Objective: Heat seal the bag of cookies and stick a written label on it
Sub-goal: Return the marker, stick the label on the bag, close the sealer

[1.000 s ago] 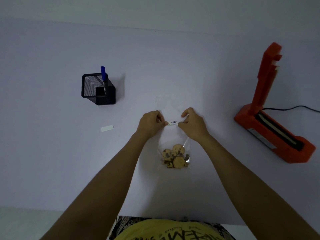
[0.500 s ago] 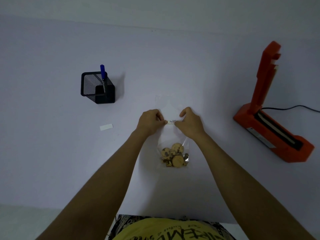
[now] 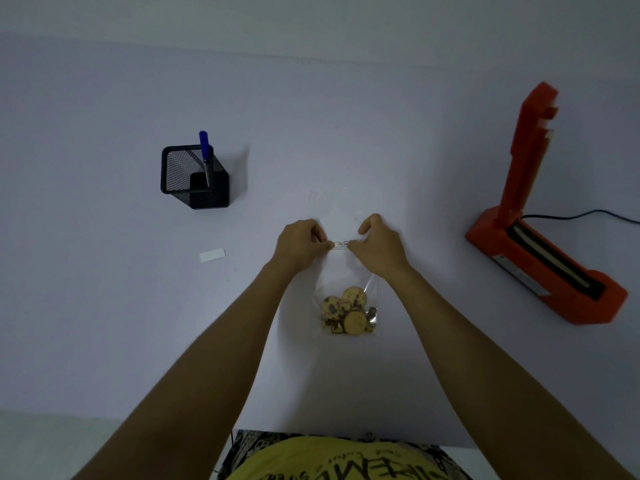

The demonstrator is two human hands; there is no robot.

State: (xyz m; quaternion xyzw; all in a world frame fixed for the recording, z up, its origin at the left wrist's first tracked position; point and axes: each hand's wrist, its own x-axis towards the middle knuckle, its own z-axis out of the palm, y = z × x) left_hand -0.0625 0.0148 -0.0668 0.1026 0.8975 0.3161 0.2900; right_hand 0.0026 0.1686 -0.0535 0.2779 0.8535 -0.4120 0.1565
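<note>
Between the left hand (image 3: 300, 244) and right hand (image 3: 377, 248), a small white written label (image 3: 341, 244) is pinched at both ends, its long axis crosswise over the clear plastic bag of cookies (image 3: 347, 308), equally near both.

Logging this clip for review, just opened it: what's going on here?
A person is sticking a small written label onto a clear bag of cookies lying flat on the white table. The left hand and right hand each pinch one end of the label over the bag's upper part. The orange heat sealer stands open to the right. A pen sits in a black mesh holder, with a white paper strip lying nearby.
</note>
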